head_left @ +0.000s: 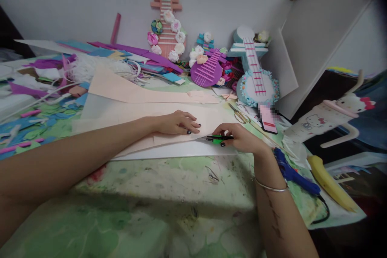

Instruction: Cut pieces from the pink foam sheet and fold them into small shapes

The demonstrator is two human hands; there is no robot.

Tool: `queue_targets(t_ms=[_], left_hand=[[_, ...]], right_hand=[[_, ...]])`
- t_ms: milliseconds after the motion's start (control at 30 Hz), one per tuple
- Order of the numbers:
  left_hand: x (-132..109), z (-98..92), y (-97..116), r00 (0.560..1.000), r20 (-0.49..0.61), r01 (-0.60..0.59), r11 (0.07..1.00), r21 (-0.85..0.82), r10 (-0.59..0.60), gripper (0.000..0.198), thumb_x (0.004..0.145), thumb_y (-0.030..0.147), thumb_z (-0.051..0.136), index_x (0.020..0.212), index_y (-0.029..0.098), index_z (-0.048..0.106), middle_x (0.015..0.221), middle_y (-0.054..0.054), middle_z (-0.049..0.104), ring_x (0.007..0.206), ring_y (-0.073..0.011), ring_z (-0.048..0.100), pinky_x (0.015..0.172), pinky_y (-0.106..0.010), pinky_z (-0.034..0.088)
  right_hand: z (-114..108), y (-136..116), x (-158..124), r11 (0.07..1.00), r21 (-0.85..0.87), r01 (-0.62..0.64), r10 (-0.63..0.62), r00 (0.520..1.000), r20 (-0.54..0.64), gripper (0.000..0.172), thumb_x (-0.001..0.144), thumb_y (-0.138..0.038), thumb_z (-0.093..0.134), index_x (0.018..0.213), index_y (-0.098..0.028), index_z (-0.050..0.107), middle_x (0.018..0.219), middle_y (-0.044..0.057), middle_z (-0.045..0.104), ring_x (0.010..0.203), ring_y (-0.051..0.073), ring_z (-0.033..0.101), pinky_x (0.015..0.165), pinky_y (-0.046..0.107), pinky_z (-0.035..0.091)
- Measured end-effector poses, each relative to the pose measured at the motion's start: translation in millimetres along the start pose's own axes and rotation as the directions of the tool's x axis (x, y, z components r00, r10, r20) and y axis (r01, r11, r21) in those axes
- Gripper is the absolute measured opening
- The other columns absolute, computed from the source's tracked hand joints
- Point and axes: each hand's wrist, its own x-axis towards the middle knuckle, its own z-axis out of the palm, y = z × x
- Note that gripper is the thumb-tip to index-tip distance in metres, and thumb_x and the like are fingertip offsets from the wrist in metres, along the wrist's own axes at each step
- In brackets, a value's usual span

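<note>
My left hand (178, 123) lies flat on a pale peach sheet (208, 115), fingers stretched out towards the right. In my right hand (242, 135) is a green and black utility knife (217, 139), gripped between thumb and fingers. Its tip points left, at the sheet's near edge. A white board (172, 151) shows beneath that edge. Behind my left hand a curved peach cut-out (121, 88) lies on the sheet. Gold-handled scissors (240, 115) rest just beyond my right hand.
Decorated model instruments, one pink (169, 40), one purple (207, 70) and one light blue (256, 76), stand at the back. A phone (268, 121), a blue glue gun (296, 175), a banana (331, 183) and a white tumbler (320, 119) are on the right. Coloured scraps (45, 119) cover the left.
</note>
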Motion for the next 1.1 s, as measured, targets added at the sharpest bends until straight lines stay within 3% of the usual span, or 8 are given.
queue_targets(t_ms=[533,1100], left_hand=[[0.2,3.8,5.6,0.999,-0.041,0.028,1.000,-0.006,-0.028,0.036,0.089,0.023,0.054,0.122,0.036,0.060,0.132,0.001,0.057,0.129,-0.0236,0.041,0.106,-0.044,0.023],[0.1,4.6,0.7,0.997,-0.075,-0.003,0.998,-0.060,-0.002,0.035,0.091,0.021,0.051,0.122,0.034,0.060,0.128,0.002,0.060,0.127,-0.0204,0.043,0.106,-0.039,0.028]], right_hand=[[5.7,-5.5,5.1,0.999,-0.019,0.030,-0.030,1.000,-0.005,0.036,0.067,-0.003,0.056,0.100,-0.017,0.065,0.097,0.006,0.067,0.084,0.018,0.059,0.076,0.030,0.046],[7.3,-4.3,7.5,0.987,-0.157,0.029,-0.047,0.993,-0.110,0.045,0.064,0.003,0.047,0.098,-0.019,0.066,0.099,0.006,0.069,0.094,0.022,0.060,0.081,0.034,0.045]])
